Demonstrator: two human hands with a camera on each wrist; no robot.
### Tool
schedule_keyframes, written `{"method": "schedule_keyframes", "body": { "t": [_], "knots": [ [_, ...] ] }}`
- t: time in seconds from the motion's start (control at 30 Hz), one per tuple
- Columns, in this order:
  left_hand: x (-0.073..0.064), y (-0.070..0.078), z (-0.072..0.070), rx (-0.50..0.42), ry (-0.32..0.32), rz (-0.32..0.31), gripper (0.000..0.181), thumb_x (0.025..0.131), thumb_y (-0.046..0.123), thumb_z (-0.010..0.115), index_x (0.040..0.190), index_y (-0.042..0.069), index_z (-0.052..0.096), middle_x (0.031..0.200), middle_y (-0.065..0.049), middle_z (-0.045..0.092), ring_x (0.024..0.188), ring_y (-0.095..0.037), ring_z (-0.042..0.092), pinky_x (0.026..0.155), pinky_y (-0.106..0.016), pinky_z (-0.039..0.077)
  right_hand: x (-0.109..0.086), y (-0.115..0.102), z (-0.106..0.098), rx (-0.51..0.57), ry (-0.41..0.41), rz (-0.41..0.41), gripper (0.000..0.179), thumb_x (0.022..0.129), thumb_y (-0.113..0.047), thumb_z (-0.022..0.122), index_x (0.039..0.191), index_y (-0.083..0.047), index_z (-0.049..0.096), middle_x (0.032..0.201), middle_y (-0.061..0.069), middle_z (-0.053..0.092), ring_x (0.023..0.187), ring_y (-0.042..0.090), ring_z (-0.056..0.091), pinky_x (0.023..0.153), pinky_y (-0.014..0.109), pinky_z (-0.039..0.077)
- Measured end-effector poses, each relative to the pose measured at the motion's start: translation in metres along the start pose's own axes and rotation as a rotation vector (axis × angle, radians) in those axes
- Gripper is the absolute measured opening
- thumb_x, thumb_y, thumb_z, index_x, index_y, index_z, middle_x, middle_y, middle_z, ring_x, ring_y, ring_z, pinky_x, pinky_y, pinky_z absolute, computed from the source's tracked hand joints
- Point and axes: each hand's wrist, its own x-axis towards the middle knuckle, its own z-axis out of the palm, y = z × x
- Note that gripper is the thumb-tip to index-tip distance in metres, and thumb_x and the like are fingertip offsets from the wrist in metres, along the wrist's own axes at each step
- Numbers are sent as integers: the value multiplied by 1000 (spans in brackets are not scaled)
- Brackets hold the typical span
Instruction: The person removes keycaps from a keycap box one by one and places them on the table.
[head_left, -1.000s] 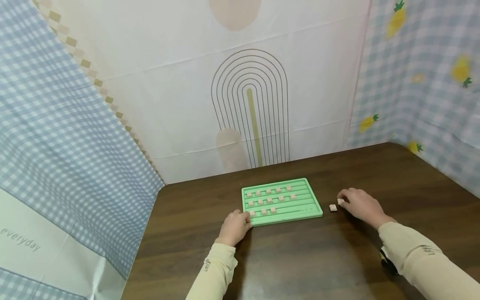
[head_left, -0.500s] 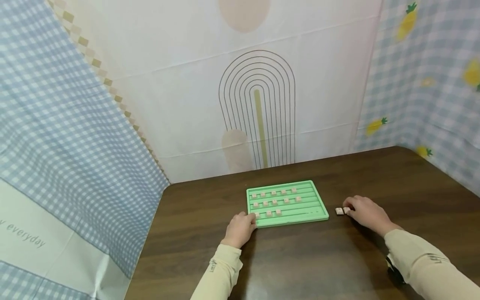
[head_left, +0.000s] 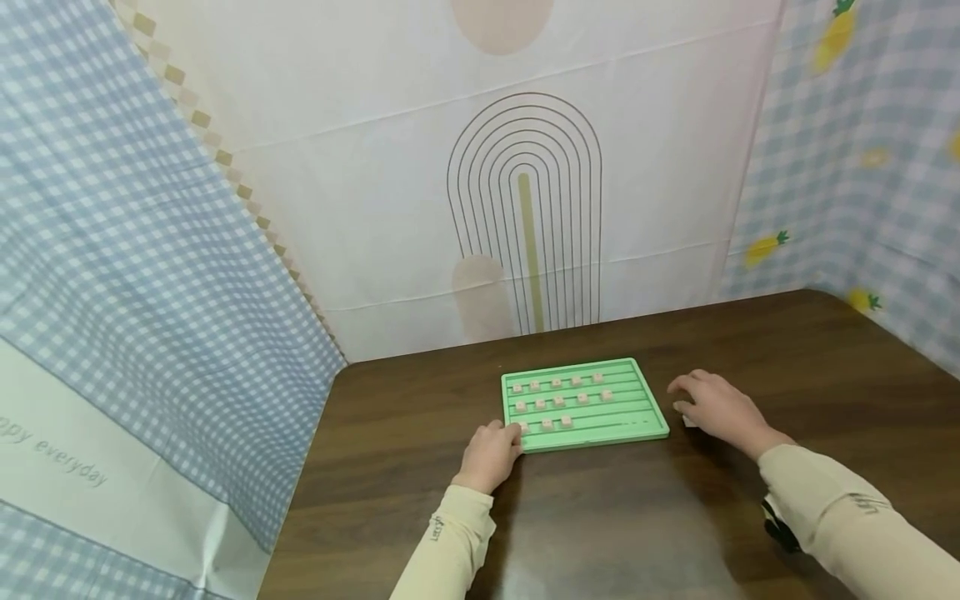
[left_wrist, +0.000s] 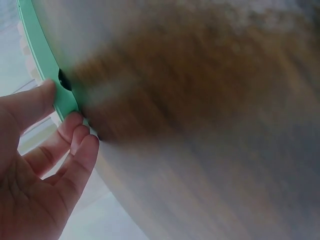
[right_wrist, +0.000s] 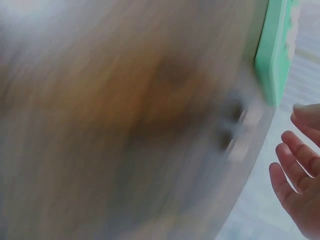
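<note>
My left hand [head_left: 491, 457] pinches the near left corner of a light green ridged tray [head_left: 626, 407], thumb on one face and fingertips on the other in the left wrist view. Small pale tiles [head_left: 566, 422] sit in three rows on the tray; their marks are too small to read. Right of the tray, my right hand [head_left: 716, 406] hovers with loosely bent fingers and nothing held. Below it a pale tile [head_left: 689, 421] shows partly on the table. In the right wrist view two blurred tiles [right_wrist: 240, 148] lie side by side, apart from the fingers [right_wrist: 284, 187].
The dark brown wooden table [head_left: 600, 517] carries the tray. A white cloth [head_left: 375, 225] with printed arches hangs behind it. Blue checked cloth [head_left: 187, 275] hangs at the left, and more with pineapples [head_left: 762, 248] at the right.
My right hand brought one loose tile beside the other, then let go and rose slightly. My left hand stays at the tray corner. The head view has shifted a little.
</note>
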Motion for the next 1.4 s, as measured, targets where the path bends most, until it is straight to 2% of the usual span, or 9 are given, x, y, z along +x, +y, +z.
{"method": "schedule_keyframes", "body": {
  "t": [0.13,0.37,0.47,0.67,0.83,1.07,1.4],
  "knots": [
    [1,1,0,-1,-8,-5,18,84,19,66,73,16,53,73,0,50,65,-16,46,53,-24,35,12,-24,9,27,6,-54,23,87,-16,61,106,-5,63,105,14,61,87,28,60,68,42,49],
    [0,3,1,-4,-4,4,17,85,19,66,74,16,52,73,0,50,65,-16,45,53,-24,34,28,-69,38,-8,9,-137,21,84,-15,64,104,-9,66,107,10,64,102,31,58,78,45,49],
    [-1,4,2,-7,-4,3,18,84,19,66,73,16,52,72,1,49,63,-15,43,53,-23,33,31,-85,49,-19,3,-165,21,84,-14,65,104,-9,65,106,9,64,101,29,58,79,43,50],
    [-2,6,4,-4,-16,-4,19,84,18,66,72,16,51,71,1,47,61,-14,40,52,-23,31,35,-111,65,-78,1,-188,19,85,-18,65,102,-10,64,99,5,63,88,23,60,71,37,50],
    [-2,7,2,-4,-16,-7,20,84,18,66,72,16,50,70,1,45,61,-14,39,51,-23,31,37,-120,71,-118,22,-158,12,86,-14,63,97,-10,64,90,3,61,79,21,59,65,34,49],
    [-2,6,0,6,-12,-6,20,84,19,66,72,16,51,71,2,46,62,-14,39,52,-23,31,39,-122,73,-122,17,-128,9,86,-13,63,94,-11,65,90,3,62,82,21,59,68,35,49],
    [0,0,2,3,-7,10,19,84,19,66,73,15,52,70,1,46,62,-14,40,54,-23,31,43,-124,77,-113,52,-137,9,85,-14,64,94,-13,65,92,2,63,83,21,58,68,35,49]
  ]
}}
